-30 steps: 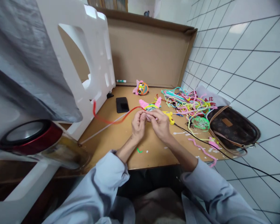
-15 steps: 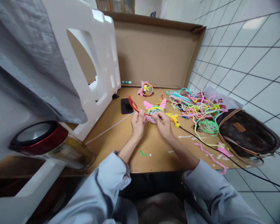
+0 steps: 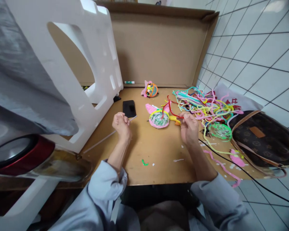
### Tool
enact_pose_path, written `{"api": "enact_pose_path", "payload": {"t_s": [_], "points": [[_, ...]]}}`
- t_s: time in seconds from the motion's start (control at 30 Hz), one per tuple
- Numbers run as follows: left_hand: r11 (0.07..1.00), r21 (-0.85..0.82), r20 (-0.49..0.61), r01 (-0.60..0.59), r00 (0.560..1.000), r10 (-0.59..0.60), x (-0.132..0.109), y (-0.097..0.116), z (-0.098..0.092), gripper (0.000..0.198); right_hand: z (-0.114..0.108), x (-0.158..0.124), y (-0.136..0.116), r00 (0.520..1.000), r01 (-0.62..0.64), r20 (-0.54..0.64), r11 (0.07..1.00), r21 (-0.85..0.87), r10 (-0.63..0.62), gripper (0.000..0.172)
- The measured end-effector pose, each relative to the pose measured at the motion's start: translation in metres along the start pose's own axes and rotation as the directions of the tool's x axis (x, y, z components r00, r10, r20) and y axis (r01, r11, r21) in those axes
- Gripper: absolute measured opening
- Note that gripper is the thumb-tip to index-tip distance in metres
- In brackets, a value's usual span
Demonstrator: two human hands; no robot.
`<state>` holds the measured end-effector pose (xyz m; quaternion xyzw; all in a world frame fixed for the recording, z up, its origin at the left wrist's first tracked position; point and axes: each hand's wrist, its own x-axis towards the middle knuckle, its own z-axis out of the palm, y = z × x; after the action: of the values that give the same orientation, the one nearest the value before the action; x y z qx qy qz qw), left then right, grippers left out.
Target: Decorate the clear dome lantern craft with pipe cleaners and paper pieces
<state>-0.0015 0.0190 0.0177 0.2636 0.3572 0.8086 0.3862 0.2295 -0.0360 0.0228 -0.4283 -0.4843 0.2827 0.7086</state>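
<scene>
A pink pipe-cleaner figure (image 3: 159, 118) with a round greenish face lies on the brown table (image 3: 159, 150). My right hand (image 3: 189, 128) sits just right of it and pinches one end of a red pipe cleaner (image 3: 170, 109) that arcs over the figure. My left hand (image 3: 121, 123) rests on the table to the left as a closed fist, apart from the figure, with nothing visible in it. A yellow glue gun (image 3: 177, 119) lies partly hidden between the figure and my right hand.
A black phone (image 3: 129, 108) lies left of the figure. A finished pink and orange figure (image 3: 150, 89) stands at the back. A tangle of coloured pipe cleaners (image 3: 202, 106), a green disc (image 3: 221, 131) and a brown bag (image 3: 262, 141) fill the right. White foam packaging (image 3: 91, 64) stands left.
My hands have parted. The left hand let go and moved left into a fist. The figure now lies on the table, and the right hand has drawn the red pipe cleaner to the right.
</scene>
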Motion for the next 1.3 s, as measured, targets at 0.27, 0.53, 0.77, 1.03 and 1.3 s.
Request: {"api": "enact_pose_path", "payload": {"t_s": [0.27, 0.53, 0.77, 1.03, 1.3], "points": [[0.965, 0.154, 0.196, -0.214, 0.963, 0.182, -0.018, -0.008, -0.003, 0.052, -0.012, -0.002, -0.020, 0.938, -0.214, 0.330, 0.923, 0.319, 0.103, 0.054], [0.979, 0.194, 0.653, -0.057, 0.752, -0.085, -0.045, -0.002, -0.002, 0.051, 0.000, -0.011, -0.015, 0.790, -0.322, 0.541, 0.946, -0.035, 0.289, 0.042], [0.829, 0.532, 0.793, -0.174, 0.447, -0.415, -0.074, -0.003, 0.000, 0.053, 0.011, -0.018, -0.008, 0.903, -0.096, 0.383, 0.960, -0.261, 0.195, 0.037], [0.838, 0.527, 0.801, -0.139, 0.409, -0.436, -0.070, 0.001, 0.000, 0.049, 0.013, -0.023, -0.013, 0.986, -0.067, 0.141, 0.986, -0.156, 0.089, 0.037], [0.835, 0.543, 0.770, -0.088, 0.450, -0.453, -0.067, 0.000, -0.001, 0.051, 0.006, -0.014, 0.005, 0.988, -0.089, -0.113, 0.989, 0.115, 0.102, 0.042]]}}
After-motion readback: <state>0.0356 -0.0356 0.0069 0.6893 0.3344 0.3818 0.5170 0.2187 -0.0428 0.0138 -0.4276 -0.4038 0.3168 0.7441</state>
